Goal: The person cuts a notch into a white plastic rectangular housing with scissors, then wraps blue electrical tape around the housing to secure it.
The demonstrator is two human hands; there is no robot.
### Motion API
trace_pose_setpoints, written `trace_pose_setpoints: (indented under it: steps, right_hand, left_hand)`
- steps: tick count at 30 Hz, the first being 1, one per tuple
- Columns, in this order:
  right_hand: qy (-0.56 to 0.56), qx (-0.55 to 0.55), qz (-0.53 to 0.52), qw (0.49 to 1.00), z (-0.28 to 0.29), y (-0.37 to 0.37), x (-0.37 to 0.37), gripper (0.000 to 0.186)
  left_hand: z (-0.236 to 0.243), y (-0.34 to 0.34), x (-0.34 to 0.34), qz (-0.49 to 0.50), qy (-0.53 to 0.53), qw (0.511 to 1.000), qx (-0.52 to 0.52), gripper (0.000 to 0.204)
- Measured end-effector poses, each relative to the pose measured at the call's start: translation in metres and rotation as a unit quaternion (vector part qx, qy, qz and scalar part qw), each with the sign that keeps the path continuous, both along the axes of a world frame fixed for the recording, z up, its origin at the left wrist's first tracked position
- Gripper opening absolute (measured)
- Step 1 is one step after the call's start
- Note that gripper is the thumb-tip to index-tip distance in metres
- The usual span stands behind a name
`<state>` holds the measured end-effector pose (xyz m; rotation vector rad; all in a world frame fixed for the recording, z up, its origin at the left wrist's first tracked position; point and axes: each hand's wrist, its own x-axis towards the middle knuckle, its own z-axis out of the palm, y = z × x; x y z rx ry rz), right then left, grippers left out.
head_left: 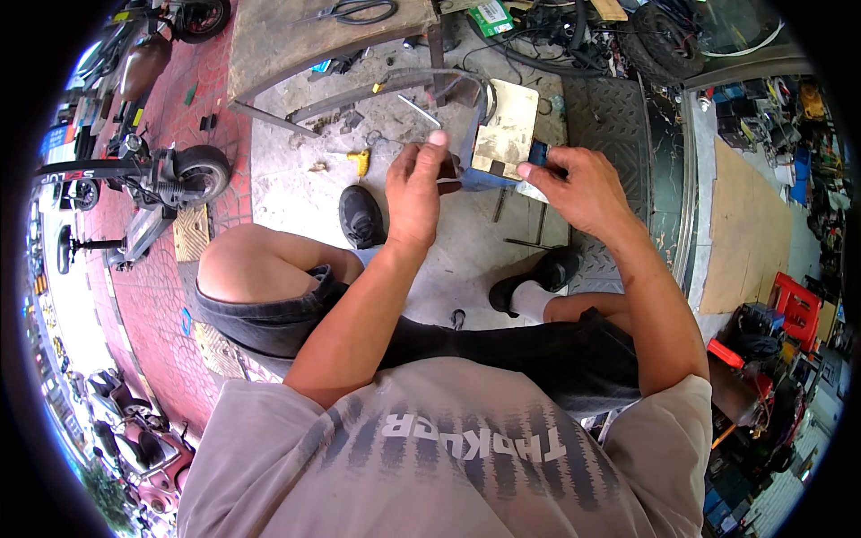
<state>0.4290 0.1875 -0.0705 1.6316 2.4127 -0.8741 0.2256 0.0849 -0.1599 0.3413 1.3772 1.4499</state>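
A person's right hand (583, 188) pinches the near right corner of a cream-topped object (511, 117), which sits between both hands, long axis pointing away, while the left hand (414, 188) half-curls beside it, grip unclear.

A flat, cream-coloured piece (515, 106) with a rounded far right corner is held near its closest right corner, its longer side running away from the body. Dark smudges stain its nearer part (a small dark patch sits by the near edge), and blue material (541, 152), its form mostly hidden, shows from beneath it.
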Motion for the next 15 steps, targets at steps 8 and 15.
trace_pose_setpoints:
  steps: [8, 15]
  right_hand:
    - [0.014, -0.004, -0.002, 1.000, -0.010, 0.003, 0.003, 0.064]
    - [0.009, -0.009, 0.004, 1.000, -0.003, 0.008, 0.002, 0.064]
  left_hand:
    - [0.006, 0.004, -0.004, -0.027, 0.166, 0.986, 0.017, 0.020]
    - [-0.003, 0.005, -0.005, -0.020, 0.152, 0.987, 0.047, 0.014]
